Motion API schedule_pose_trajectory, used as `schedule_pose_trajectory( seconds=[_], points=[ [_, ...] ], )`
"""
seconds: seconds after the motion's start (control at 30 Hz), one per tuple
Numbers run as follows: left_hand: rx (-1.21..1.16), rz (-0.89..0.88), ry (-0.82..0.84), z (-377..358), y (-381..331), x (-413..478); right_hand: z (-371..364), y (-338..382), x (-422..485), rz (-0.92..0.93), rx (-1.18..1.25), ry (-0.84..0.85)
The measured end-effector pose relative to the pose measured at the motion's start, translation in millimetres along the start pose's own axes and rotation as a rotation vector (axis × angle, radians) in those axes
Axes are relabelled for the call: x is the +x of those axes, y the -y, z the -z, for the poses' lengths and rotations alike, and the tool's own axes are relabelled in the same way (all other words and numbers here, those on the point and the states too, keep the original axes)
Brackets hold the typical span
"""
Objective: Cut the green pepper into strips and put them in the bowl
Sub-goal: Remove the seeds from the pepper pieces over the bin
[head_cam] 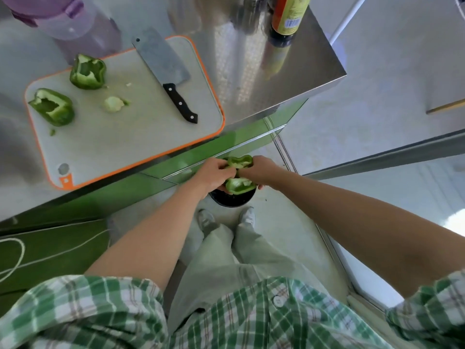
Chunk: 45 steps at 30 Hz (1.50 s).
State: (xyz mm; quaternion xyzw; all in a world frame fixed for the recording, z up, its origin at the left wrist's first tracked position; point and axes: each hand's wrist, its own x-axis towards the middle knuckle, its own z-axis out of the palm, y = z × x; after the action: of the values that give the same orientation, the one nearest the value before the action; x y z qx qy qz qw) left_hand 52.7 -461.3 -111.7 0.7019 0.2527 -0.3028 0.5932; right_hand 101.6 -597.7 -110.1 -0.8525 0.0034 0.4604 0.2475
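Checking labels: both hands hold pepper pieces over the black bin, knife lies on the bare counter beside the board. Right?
No. The head view shows the knife lying on the cutting board, not beside it. The left hand and right hand do hold pepper pieces over the bin.

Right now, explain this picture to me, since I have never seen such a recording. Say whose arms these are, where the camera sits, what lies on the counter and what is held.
There is no machine: these are a person's bare arms, and the single camera is worn on their head, looking down. On the steel counter lies a cutting board carrying a cleaver, two cut pepper pieces and a pale core. Below the counter edge the left hand and right hand together grip further pepper pieces above a dark round container on the floor.
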Motion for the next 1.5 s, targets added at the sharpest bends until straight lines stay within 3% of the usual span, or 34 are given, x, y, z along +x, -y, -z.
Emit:
schedule_pose_trajectory(
  seconds=[0.23,0.4,0.53,0.73,1.07,1.27,1.5],
  points=[
    [0.018,0.036,0.006,1,27,18,-20,-6,22,-0.043,-0.104,-0.099],
    [0.057,0.013,-0.087,-5,44,26,-33,-11,25,-0.023,-0.172,-0.230],
    [0.049,0.027,-0.081,-5,56,28,-44,-17,30,-0.026,-0.145,-0.225],
    [0.076,0.082,-0.175,-6,72,30,-56,-25,39,-0.048,0.000,-0.318],
    [0.071,0.133,-0.316,-3,93,49,-55,-39,48,0.031,0.345,-0.161],
    [0.074,0.139,-0.342,3,106,68,-64,-40,70,-0.059,0.553,-0.133],
    [0.130,0.128,-0.375,4,108,85,-81,-37,101,-0.204,0.644,-0.275]
  ],
)
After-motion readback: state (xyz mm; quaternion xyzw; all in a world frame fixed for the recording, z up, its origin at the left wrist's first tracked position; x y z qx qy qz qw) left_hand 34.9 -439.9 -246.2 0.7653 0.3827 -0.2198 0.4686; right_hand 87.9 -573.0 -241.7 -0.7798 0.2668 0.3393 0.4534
